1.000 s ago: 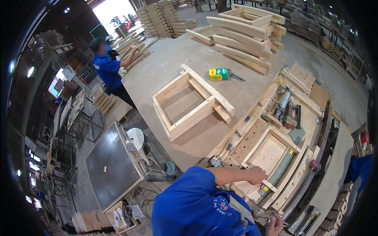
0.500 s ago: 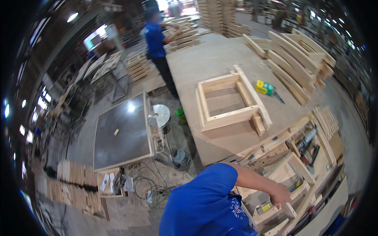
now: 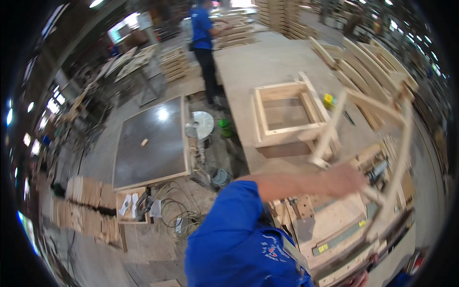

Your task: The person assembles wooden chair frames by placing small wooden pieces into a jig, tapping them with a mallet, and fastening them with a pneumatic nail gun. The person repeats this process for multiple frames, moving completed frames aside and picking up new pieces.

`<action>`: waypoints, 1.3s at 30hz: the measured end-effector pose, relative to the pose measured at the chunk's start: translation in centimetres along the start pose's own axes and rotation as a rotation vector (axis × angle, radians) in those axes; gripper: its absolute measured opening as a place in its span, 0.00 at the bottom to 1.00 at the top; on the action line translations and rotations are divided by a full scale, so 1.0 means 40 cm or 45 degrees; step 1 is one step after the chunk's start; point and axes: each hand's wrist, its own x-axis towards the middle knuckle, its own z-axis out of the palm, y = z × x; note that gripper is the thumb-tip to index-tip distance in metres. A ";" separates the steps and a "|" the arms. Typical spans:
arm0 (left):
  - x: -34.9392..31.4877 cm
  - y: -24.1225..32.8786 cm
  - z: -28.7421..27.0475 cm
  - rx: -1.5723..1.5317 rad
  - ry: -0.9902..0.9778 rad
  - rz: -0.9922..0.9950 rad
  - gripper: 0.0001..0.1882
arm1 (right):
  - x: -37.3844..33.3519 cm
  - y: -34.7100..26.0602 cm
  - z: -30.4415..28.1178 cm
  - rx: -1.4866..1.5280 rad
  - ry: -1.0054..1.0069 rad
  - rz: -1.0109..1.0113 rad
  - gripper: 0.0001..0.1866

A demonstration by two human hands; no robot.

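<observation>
My left hand (image 3: 348, 180) reaches out from my blue sleeve and grips a rail of a pale wooden frame (image 3: 400, 143). The frame hangs tilted in the air above the workbench jig (image 3: 334, 229). Its top rail crosses in front of a square wooden box frame (image 3: 287, 136) that lies on the large table (image 3: 258, 67). Only part of my right hand (image 3: 359, 279) shows at the bottom edge, under the frame's lower end. Its grip is hidden.
A person in blue (image 3: 203, 43) stands at the table's far left corner. A dark panel table (image 3: 153, 138) and a round disc (image 3: 200, 125) lie to the left. Stacked frames (image 3: 377, 62) fill the back right. Slat stacks (image 3: 91, 205) and cables (image 3: 177, 210) are on the floor.
My view has swung left and down. My left hand, which lay on the frame in the jig, has lifted that frame up and tilted it.
</observation>
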 end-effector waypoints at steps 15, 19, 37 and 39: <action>-0.091 -0.388 -0.209 0.390 -0.234 -0.782 0.23 | -0.160 -0.053 0.128 0.523 0.239 0.095 0.10; -0.106 -0.430 -0.195 0.383 -0.260 -0.870 0.24 | -0.206 -0.112 0.160 0.473 0.216 0.126 0.10; -0.187 -0.461 -0.114 0.787 -0.088 -0.618 0.31 | -0.475 -0.105 0.250 0.063 0.133 0.140 0.17; -0.204 -0.395 -0.139 0.812 0.055 -0.547 0.30 | -0.544 -0.058 0.250 0.082 0.019 0.161 0.20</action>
